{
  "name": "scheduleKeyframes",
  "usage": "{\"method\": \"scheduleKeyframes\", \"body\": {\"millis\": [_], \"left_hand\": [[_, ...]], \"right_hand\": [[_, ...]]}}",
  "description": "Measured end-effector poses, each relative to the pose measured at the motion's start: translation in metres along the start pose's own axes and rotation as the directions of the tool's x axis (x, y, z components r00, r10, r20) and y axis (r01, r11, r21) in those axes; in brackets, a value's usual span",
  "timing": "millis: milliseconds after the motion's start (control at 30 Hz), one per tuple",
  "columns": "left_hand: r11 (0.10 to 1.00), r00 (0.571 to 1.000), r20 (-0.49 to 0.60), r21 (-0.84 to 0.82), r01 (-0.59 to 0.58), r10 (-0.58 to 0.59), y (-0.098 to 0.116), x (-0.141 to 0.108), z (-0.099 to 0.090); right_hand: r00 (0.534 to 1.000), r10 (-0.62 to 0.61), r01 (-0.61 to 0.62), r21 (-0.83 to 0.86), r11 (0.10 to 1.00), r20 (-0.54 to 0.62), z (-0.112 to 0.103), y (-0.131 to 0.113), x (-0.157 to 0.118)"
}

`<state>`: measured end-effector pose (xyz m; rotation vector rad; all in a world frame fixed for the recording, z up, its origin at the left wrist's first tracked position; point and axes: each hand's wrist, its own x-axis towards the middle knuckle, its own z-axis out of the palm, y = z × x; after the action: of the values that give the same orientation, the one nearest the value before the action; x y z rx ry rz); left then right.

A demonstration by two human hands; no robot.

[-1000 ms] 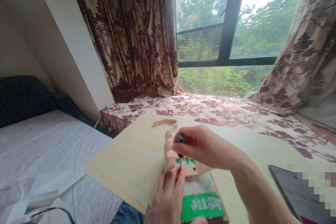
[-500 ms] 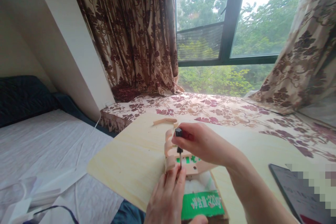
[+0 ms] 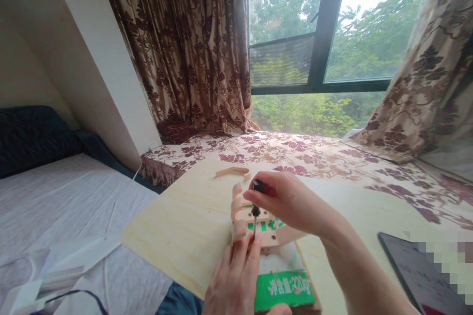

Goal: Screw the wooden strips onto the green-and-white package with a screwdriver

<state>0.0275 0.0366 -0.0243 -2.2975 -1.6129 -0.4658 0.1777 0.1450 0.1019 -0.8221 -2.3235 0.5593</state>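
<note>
My right hand (image 3: 283,197) pinches the black handle of a screwdriver (image 3: 255,210), held upright with its tip down on a pale wooden piece (image 3: 271,240). My left hand (image 3: 236,273) lies over the near end of that piece, its fingertips beside the screwdriver tip, pressing it down. Under the wood is a green and white package (image 3: 286,288) with printed characters. Several curved wooden hooks (image 3: 236,209) stand in a row along the left side. Farther back lies a loose hook-shaped wooden piece (image 3: 232,171).
A pale wooden board (image 3: 173,216) bears the work. A dark-edged tablet or phone (image 3: 414,270) lies at the right. Behind is a flower-patterned ledge (image 3: 303,150) below a window. To the left is a bed with a light cover (image 3: 74,197).
The screwdriver handle and the fingers of my right hand have shifted slightly right. My left hand stays almost where it was.
</note>
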Motion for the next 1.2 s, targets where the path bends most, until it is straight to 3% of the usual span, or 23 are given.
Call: {"method": "scheduleKeyframes", "body": {"millis": [100,267,533,733,967,1133,1200], "left_hand": [[1.0,1.0,0.018,-0.022,0.015,-0.015,0.0,0.0,0.001],[0.995,0.994,0.083,-0.068,0.078,-0.072,0.005,0.001,-0.003],[0.996,0.994,0.099,-0.067,0.062,-0.055,0.0,-0.005,0.005],[0.989,0.988,0.116,-0.095,0.115,-0.104,0.006,-0.003,-0.001],[0.996,0.998,0.043,-0.073,0.053,-0.05,0.003,-0.006,0.002],[0.989,0.994,0.069,-0.116,0.097,-0.089,0.005,-0.002,-0.001],[0.987,0.992,0.08,-0.123,0.105,-0.096,0.006,-0.002,-0.002]], "right_hand": [[1.0,-0.015,0.015,-0.023,1.0,-0.017,0.002,-0.001,-0.001],[0.988,-0.067,0.058,0.069,0.996,0.136,-0.006,-0.005,-0.008],[0.997,0.017,-0.029,-0.159,0.987,-0.08,0.002,0.0,0.002],[0.994,-0.059,0.066,-0.067,0.996,0.096,0.0,-0.006,-0.006],[0.995,0.071,-0.08,-0.142,0.987,-0.063,0.004,0.005,0.003],[0.992,-0.028,0.022,0.053,0.998,0.123,-0.002,0.001,-0.005],[0.992,-0.014,0.008,0.046,0.999,0.122,-0.003,0.0,-0.006]]}}
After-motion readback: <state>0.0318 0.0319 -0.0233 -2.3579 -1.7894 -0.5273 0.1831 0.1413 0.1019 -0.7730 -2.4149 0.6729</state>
